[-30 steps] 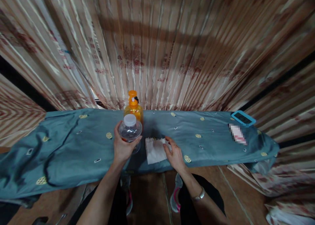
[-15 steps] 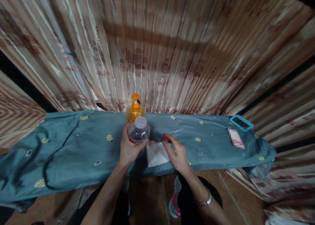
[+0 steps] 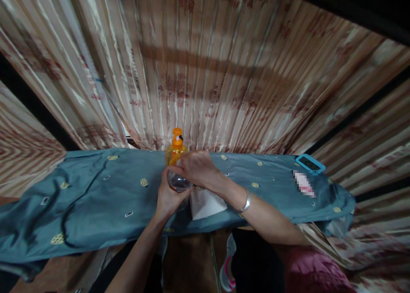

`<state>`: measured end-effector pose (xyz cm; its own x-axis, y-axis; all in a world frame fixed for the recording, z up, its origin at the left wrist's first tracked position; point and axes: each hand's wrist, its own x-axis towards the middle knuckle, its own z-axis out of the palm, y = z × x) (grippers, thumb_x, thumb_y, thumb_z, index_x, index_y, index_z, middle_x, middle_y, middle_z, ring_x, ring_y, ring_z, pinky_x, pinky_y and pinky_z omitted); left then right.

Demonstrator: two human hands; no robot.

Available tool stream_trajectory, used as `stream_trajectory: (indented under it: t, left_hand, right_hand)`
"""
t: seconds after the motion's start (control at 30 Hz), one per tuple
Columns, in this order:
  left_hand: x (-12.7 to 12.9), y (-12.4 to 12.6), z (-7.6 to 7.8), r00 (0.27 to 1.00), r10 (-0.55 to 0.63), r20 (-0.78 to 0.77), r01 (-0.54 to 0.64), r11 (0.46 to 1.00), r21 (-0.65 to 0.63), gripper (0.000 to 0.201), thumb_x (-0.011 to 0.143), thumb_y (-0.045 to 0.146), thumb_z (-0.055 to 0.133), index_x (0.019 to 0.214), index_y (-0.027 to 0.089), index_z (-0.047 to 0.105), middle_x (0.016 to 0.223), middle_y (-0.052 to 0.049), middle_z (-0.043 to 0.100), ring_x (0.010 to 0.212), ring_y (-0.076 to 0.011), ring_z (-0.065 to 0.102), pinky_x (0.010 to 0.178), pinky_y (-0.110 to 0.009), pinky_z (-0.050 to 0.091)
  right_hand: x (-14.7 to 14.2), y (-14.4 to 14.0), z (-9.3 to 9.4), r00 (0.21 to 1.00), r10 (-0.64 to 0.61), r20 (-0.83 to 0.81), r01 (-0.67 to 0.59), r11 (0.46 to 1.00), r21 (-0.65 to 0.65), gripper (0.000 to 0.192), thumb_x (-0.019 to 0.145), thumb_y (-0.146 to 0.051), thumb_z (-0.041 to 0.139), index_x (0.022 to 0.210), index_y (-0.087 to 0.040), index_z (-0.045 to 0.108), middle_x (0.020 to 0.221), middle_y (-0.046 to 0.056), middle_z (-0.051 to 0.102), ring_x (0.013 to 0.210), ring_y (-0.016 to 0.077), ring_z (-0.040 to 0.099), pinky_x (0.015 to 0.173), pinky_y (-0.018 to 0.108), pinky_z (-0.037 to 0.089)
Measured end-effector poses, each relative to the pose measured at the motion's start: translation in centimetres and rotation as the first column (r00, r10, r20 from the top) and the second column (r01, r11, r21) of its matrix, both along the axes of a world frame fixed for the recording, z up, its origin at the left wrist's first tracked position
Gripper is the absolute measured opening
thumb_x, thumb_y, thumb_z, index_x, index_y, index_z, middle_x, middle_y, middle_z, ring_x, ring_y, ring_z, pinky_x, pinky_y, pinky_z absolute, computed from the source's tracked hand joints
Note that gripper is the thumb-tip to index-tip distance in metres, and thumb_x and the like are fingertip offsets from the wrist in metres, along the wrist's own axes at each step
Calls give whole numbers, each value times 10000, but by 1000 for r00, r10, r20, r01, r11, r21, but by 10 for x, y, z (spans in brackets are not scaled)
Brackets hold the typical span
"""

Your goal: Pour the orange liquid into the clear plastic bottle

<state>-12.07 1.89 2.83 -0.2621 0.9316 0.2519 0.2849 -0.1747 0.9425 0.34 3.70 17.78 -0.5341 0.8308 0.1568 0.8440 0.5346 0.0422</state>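
Note:
My left hand (image 3: 168, 199) is wrapped round a clear plastic bottle (image 3: 178, 182) standing at the middle of the cloth-covered surface. Over the bottle's top, my right hand (image 3: 198, 167) is closed on the cap, which its fingers almost wholly cover. Directly behind the bottle is a yellow pump bottle (image 3: 176, 150) with an orange pump head. A white paper-like square (image 3: 206, 204) lies just right of the bottle, partly beneath my right forearm.
A blue-green patterned cloth (image 3: 105, 199) covers the long narrow surface. At its right end lie a blue-framed device (image 3: 310, 164) and a blurred pink-and-white item (image 3: 303, 184). Pleated curtains (image 3: 198, 79) hang behind and at both sides.
My right hand has moved left and up, from above the white square onto the bottle's cap. My left hand keeps its hold on the bottle. The view has shifted slightly.

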Motion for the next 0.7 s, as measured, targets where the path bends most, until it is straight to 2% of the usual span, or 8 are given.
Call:
stream_trajectory:
  t: [0.1,0.23,0.37,0.53,0.7]
  left_hand:
    - [-3,0,-2,999,-20,29,19,999,44,900,525,363,922,1329,257,532,1228,-81,761,1086,-337,777,960,-499,637]
    - [-5,0,-2,998,-40,47,38,999,31,915,520,359,912,1336,233,519,1261,-103,746,1121,-335,768,996,-506,629]
    - [-6,-1,-2,998,-47,52,46,999,23,901,528,344,911,1331,244,517,1257,-93,742,1173,-337,749,1039,-520,609]
    - [-6,-3,0,994,-71,81,73,997,-26,903,530,366,916,1326,245,508,1222,-91,745,1139,-347,753,1025,-558,607]
    - [-7,-4,2,994,-78,80,78,997,5,876,533,341,928,1311,257,536,1207,-77,750,1132,-342,756,1005,-530,623]
  right_hand:
    - [-4,0,-4,999,-19,32,20,1000,-9,521,1144,-487,441,1054,-59,722,1023,187,793,1035,311,772,786,396,524]
    - [-2,5,-9,998,42,50,-42,999,-10,445,1142,-450,459,1081,-89,711,1054,145,787,1089,295,750,873,401,531]
    - [4,10,-10,990,120,76,-118,993,-29,458,1152,-452,428,1128,-85,701,1086,146,770,1108,309,735,894,407,508]
    - [7,14,-4,973,194,125,-187,980,-62,451,1149,-441,452,1134,-62,696,1114,153,754,1149,286,705,952,388,492]
    - [10,15,4,948,274,161,-261,961,-95,415,1141,-406,486,1186,-49,692,1147,155,743,1150,282,678,1005,394,477]
